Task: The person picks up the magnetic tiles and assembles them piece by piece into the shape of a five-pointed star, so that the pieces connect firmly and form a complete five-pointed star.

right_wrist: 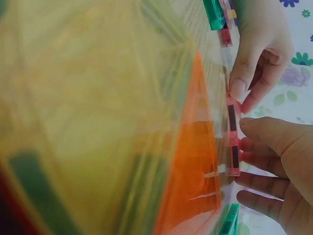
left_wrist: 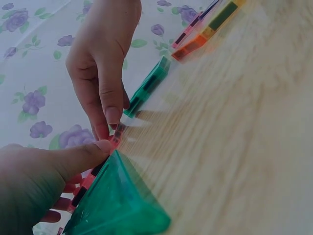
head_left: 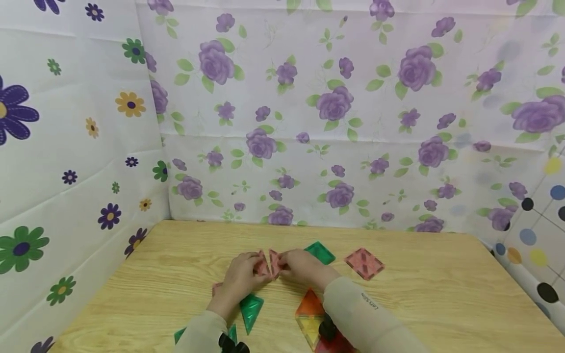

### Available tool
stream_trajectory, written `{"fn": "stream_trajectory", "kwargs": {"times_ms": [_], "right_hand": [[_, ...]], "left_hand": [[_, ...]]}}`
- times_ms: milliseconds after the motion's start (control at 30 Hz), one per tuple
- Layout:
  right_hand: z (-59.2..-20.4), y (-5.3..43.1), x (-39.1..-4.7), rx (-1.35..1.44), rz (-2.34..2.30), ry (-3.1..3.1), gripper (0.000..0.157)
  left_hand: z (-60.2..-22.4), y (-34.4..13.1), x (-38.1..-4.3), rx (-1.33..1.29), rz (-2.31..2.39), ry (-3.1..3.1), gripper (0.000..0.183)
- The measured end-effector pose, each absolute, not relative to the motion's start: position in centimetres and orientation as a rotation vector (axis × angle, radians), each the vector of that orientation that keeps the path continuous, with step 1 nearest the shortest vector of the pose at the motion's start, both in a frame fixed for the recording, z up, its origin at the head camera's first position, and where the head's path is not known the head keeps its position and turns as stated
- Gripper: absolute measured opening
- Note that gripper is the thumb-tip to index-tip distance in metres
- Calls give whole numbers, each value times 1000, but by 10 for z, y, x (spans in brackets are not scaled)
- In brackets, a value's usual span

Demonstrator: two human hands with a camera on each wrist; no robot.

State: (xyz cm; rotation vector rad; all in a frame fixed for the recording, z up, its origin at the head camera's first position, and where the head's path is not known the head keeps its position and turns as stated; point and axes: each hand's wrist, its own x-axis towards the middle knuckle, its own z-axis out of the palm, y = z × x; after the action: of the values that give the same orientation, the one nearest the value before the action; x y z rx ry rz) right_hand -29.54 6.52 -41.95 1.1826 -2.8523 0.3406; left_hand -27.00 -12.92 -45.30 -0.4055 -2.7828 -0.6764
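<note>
Two see-through red triangular magnetic tiles lie near the middle of the table, a thin gap between them in the head view. My left hand (head_left: 240, 275) pinches the left red triangular tile (head_left: 263, 267) by its outer side. On the other side, my right hand (head_left: 302, 266) holds the right red triangular tile (head_left: 274, 262) between thumb and fingers. The right wrist view shows dark magnet strips along the edge of a red tile (right_wrist: 232, 117) beside both hands. Just below my left hand is a green triangular tile (head_left: 251, 311). A pink-red piece (head_left: 216, 288) is partly hidden behind the left wrist.
A green tile (head_left: 321, 252) and a red square tile (head_left: 364, 263) lie beyond my right arm. Orange (head_left: 310, 304), yellow (head_left: 308, 326) and red (head_left: 335, 344) tiles sit together, partly under the right forearm. More green pieces (head_left: 179, 335) show by the left sleeve. Flowered cloth (head_left: 282, 147) stands behind the wooden table (head_left: 432, 294).
</note>
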Motion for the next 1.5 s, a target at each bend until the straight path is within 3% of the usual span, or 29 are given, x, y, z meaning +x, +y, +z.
{"fn": "stream_trajectory", "kwargs": {"times_ms": [133,267,600,867,1500], "right_hand": [[-420,64,-294,1158,318,-2887,29],[-418,63,-292,1144,276,-2895,31],[-412,61,-291,1114,355,-2919,21],[-384,67,-278,1009,405,-2916,42],[-367,100,-232,959,648,-2691,44]], "left_hand": [[-453,-127,-269,-436,-684,-2803,58],[-453,-127,-270,-443,-685,-2804,57],[-445,-128,-270,-487,-592,-2743,56],[-420,-129,-262,-441,-553,-2707,49],[-376,-122,-219,-596,-604,-2434,49]]}}
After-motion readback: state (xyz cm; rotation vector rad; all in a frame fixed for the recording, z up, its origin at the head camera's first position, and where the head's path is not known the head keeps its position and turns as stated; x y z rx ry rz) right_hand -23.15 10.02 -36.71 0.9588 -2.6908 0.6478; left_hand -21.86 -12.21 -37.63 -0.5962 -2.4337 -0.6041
